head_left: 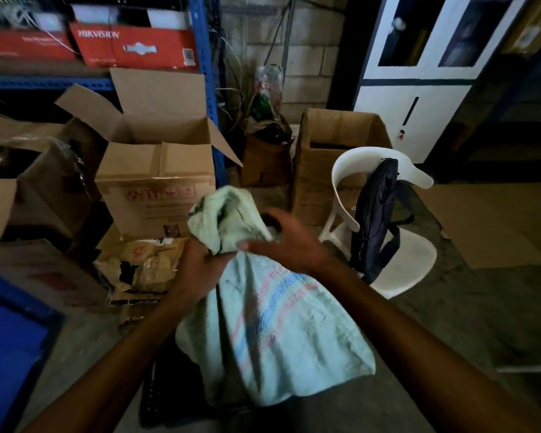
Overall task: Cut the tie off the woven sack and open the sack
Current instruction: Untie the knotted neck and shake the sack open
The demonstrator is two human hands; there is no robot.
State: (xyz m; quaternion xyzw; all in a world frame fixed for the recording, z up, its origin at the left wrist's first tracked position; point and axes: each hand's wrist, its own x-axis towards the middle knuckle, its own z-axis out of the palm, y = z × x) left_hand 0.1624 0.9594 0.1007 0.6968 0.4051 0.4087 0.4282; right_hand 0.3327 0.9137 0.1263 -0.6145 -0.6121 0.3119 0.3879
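A pale green woven sack (272, 335) with pink and blue stripes stands on the floor in front of me. Its bunched neck (225, 214) rises above my hands. My left hand (200, 270) grips the sack just below the neck. My right hand (288, 239) is at the right side of the neck, fingers curled around something dark that I cannot make out. The image is blurred there. No tie can be seen on the neck.
An open cardboard box (156, 170) stands behind the sack, with more boxes to the left and at the back. A white plastic chair (384, 226) with a dark bag on it is at the right. A blue shelf post (210, 82) rises behind.
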